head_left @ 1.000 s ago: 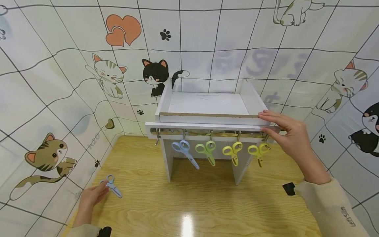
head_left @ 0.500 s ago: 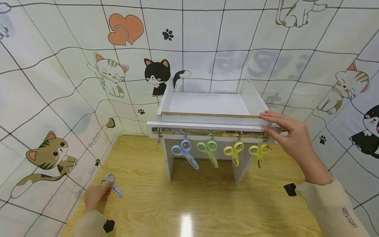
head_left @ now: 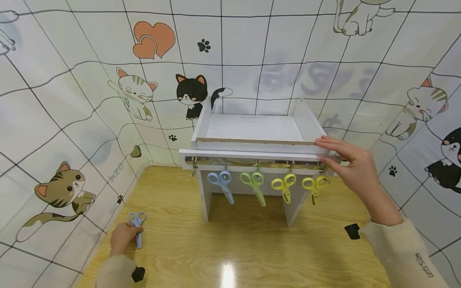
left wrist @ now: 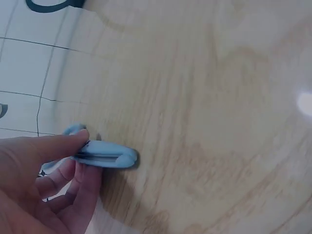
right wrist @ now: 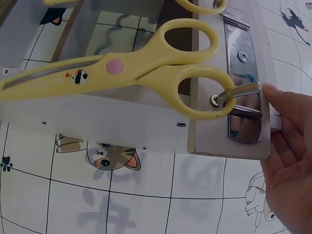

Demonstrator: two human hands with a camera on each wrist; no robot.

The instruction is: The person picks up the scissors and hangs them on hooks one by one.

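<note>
My left hand [head_left: 121, 238] pinches a pair of blue scissors [head_left: 139, 234] by the blades at the table's left side. In the left wrist view the thumb lies on top of the scissors [left wrist: 109, 152] and the fingers sit beneath. My right hand [head_left: 351, 162] grips the right end of a white wooden rack [head_left: 248, 153], fingers on top and thumb at the front. From its hooks hang blue scissors [head_left: 222, 183], green scissors [head_left: 255, 185] and two yellow pairs; the rightmost yellow scissors [right wrist: 117, 68] hang close to my right hand.
At the rack's left end, a metal hook [head_left: 193, 167] holds nothing. The rack's top is an open tray [head_left: 252, 126], and it stands on side panels [head_left: 203, 200] on the wooden table [head_left: 201, 256]. Cat-printed sheeting [head_left: 245, 44] surrounds the table at the back and sides.
My left hand has taken hold of the blue scissors and turned them so the blades point towards me. The hanging blue and green scissors have swung a little. My right hand stays put.
</note>
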